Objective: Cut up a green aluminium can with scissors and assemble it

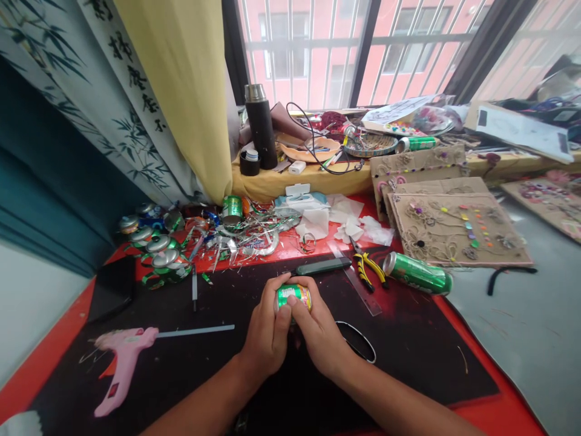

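Light from the barred window falls on a cluttered red tabletop with a black mat. At the frame's centre, the small green can sits between the left hand and right hand. Uneven thumb pressure could dent its thin wall; a raw edge, if it has one, could nick skin, though its base is hidden. The forearms converge from the lower corners, palms facing inward, fingers curled around the can's sides, both thumbs pressing its near face.
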`<state>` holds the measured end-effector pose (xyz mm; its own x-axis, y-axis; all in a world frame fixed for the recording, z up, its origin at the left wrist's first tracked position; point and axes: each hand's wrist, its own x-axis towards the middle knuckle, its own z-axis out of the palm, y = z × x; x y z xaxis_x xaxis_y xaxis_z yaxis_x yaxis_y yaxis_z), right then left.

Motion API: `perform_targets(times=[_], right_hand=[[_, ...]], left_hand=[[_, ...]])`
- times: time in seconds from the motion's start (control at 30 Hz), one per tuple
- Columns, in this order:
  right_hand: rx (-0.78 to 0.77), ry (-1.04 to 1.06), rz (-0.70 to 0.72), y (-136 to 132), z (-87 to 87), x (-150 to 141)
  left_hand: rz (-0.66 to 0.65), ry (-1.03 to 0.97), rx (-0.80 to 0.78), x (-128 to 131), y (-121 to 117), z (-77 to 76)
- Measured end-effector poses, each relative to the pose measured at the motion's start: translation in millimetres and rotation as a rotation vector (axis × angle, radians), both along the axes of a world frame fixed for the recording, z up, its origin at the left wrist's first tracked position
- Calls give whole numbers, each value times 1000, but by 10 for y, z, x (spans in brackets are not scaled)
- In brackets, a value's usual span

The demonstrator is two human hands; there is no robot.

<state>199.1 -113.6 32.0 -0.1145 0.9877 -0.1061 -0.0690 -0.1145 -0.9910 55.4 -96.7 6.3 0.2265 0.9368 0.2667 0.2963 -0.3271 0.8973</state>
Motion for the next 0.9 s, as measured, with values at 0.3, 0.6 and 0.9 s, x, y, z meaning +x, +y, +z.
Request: perform_targets(times=[0.3,0.6,0.9], right_hand=[[85,-61,37,156,81,189],[61,60,47,184,92,223],[75,128,76,219,70,241]], left_hand=[[-24,-282,-276,-68,207,45],[-48,-357,-203,-114,270,179],[-120,-386,-197,-180,306,144]])
